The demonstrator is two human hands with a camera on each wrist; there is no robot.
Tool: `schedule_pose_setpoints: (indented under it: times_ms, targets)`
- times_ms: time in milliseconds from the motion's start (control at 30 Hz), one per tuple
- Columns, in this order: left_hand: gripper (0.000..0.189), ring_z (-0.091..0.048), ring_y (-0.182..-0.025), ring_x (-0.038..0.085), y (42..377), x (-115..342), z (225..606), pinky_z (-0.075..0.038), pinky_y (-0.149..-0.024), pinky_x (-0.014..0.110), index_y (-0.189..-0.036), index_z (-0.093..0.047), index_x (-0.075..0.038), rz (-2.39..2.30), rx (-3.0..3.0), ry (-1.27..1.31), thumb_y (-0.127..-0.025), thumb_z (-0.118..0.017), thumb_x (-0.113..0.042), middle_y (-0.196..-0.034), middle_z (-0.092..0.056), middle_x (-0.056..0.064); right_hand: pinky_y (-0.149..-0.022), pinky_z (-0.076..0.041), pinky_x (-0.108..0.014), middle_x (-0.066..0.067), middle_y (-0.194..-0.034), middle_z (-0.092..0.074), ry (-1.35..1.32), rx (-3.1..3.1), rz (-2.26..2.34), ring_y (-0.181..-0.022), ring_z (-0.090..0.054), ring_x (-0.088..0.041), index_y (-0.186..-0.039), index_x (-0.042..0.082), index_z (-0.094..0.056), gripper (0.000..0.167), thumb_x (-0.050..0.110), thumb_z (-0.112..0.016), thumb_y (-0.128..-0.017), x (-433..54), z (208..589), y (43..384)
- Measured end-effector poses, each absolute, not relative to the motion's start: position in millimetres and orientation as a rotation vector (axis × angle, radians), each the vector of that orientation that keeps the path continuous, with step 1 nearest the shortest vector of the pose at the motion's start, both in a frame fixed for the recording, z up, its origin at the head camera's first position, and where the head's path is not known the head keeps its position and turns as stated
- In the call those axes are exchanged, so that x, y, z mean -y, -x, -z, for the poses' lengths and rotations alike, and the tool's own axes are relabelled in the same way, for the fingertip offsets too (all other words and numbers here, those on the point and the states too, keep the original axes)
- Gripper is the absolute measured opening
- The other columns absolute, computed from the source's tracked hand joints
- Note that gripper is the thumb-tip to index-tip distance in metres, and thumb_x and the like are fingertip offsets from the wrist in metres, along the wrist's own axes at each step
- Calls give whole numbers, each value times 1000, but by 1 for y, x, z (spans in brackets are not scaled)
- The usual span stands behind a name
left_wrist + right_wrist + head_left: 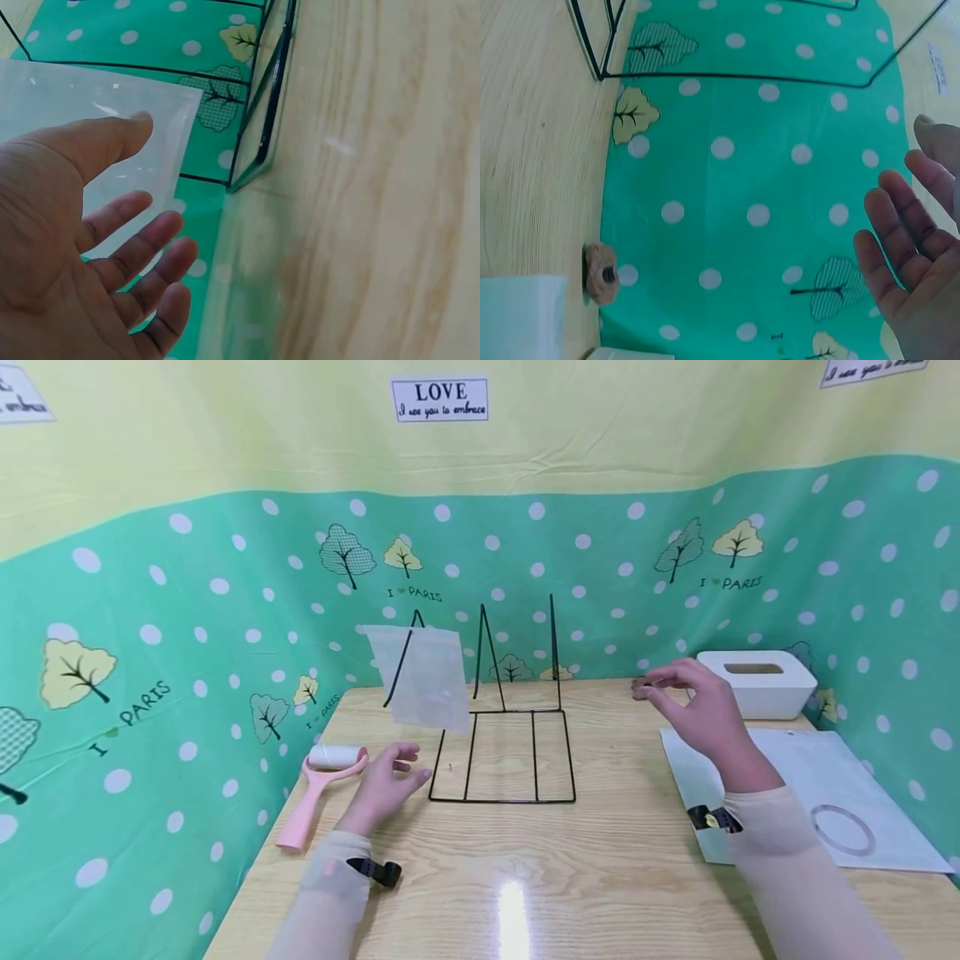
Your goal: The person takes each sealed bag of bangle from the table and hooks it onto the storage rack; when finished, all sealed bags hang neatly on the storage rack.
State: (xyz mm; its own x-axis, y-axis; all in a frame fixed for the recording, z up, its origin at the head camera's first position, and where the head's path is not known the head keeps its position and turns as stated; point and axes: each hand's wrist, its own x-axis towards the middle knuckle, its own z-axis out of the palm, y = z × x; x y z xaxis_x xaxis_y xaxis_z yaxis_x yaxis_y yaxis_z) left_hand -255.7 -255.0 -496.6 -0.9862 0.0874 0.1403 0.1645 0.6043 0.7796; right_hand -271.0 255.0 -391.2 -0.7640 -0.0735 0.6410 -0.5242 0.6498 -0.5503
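A black wire rack with upright V-shaped dividers stands on the table. At its left divider a translucent white plastic bag or sheet stands upright, slightly tilted. My left hand hovers just left of the rack's front corner, below the bag, fingers loosely bent and holding nothing. In the left wrist view, that hand overlaps the bag. My right hand is raised at the right, its fingers bent and empty in the right wrist view. Behind its fingertips sits a small brown lumpy object on the table.
A pink lint roller lies at the left table edge. At the back right stands a white tissue box. Before it lies a pale flat sheet or pouch with a grey ring mark. A green patterned curtain surrounds the table.
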Motion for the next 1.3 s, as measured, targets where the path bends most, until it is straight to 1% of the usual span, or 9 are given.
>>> schedule_pose_setpoints:
  times_ms: [100, 300, 400, 533, 600, 733, 867, 1067, 1300]
  targets:
    - [60, -62, -118, 34, 255, 253, 501, -50, -99, 53, -142, -58, -4, 1321, 2776, 202, -94, -82, -30, -133, -64, 16, -91, -42, -20, -6, -108, -70, -432, 2295, -1008, -100, -62, -22, -112, 6, -76, 18, 9, -80, -94, -259, 390, 270]
    - [63, -60, -120, 31, 257, 252, 509, -49, -99, 53, -144, -56, -5, 1324, 2837, 197, -93, -83, -30, -133, -63, 12, -92, -41, -20, -7, -108, -68, -382, 2307, -989, -101, -62, -22, -114, 8, -76, 20, 18, -78, -97, -270, 388, 270]
    - [63, -60, -117, 29, 257, 252, 513, -49, -98, 52, -143, -58, -6, 1327, 2846, 194, -91, -84, -29, -131, -64, 10, -93, -43, -23, -8, -112, -68, -322, 2319, -995, -104, -63, -25, -117, 9, -75, 23, 24, -76, -99, -280, 387, 269]
    - [64, -59, -112, 26, 257, 251, 517, -49, -96, 48, -143, -59, -7, 1302, 2865, 206, -90, -86, -31, -129, -64, 7, -93, -43, -23, -10, -119, -68, -212, 2322, -1008, -108, -62, -27, -122, 8, -74, 30, 29, -73, -101, -297, 385, 266]
    - [65, -58, -109, 25, 257, 251, 518, -48, -93, 46, -143, -60, -7, 1278, 2876, 211, -89, -86, -32, -129, -64, 7, -92, -42, -20, -10, -121, -68, -157, 2324, -1012, -108, -61, -24, -124, 9, -74, 33, 33, -72, -101, -305, 384, 264]
    - [63, -55, -101, 22, 255, 251, 518, -46, -88, 42, -141, -62, -7, 1247, 2885, 211, -88, -87, -31, -126, -64, 7, -91, -41, -20, -7, -122, -67, -75, 2327, -1033, -106, -58, -9, -125, 10, -73, 38, 39, -71, -101, -318, 382, 263]
    - [64, -53, -96, 21, 256, 251, 519, -44, -84, 40, -138, -64, -6, 1225, 2891, 232, -86, -89, -32, -123, -64, 7, -89, -42, -18, -5, -121, -66, -34, 2304, -1081, -101, -55, 2, -124, 8, -73, 39, 39, -72, -100, -329, 383, 263]
    - [61, -51, -92, 20, 257, 251, 521, -44, -83, 39, -133, -67, -8, 1159, 2910, 257, -84, -91, -35, -113, -62, 4, -86, -41, -13, -2, -120, -66, -9, 2297, -1117, -99, -54, 5, -124, 6, -72, 38, 36, -71, -101, -345, 387, 264]
    - [54, -51, -91, 19, 257, 251, 525, -44, -82, 38, -129, -71, -13, 1122, 2913, 271, -83, -92, -33, -110, -62, 1, -78, -44, -9, 3, -120, -65, 69, 2373, -1162, -100, -55, 1, -130, 10, -69, 44, 44, -67, -101, -361, 392, 266]
